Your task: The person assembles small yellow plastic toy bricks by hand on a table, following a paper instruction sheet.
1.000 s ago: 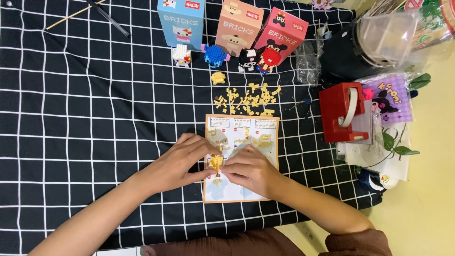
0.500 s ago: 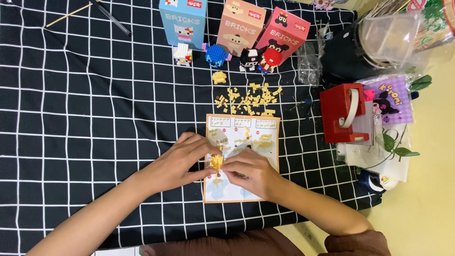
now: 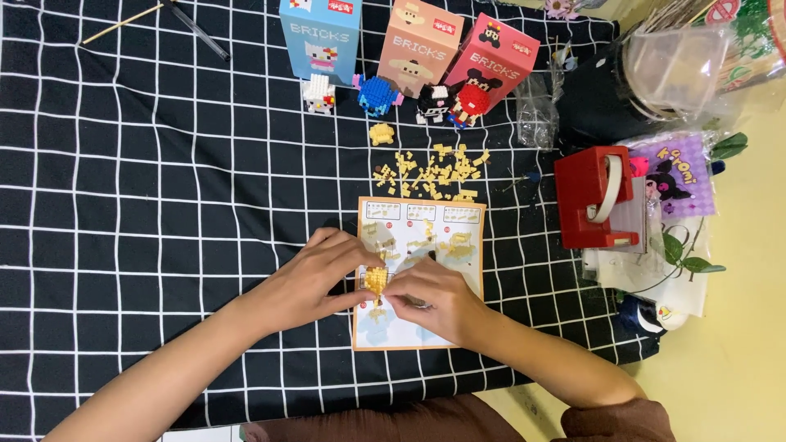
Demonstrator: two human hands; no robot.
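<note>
Nothing shifted since earlier: left hand [image 3: 307, 282], right hand [image 3: 430, 299] both pinching yellow brick piece [image 3: 376, 281] over instruction sheet [image 3: 442, 225].

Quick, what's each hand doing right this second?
Left hand: fingers closed on the small yellow brick model, over the instruction sheet.
Right hand: fingertips pinched on the same model from the other side.
</note>
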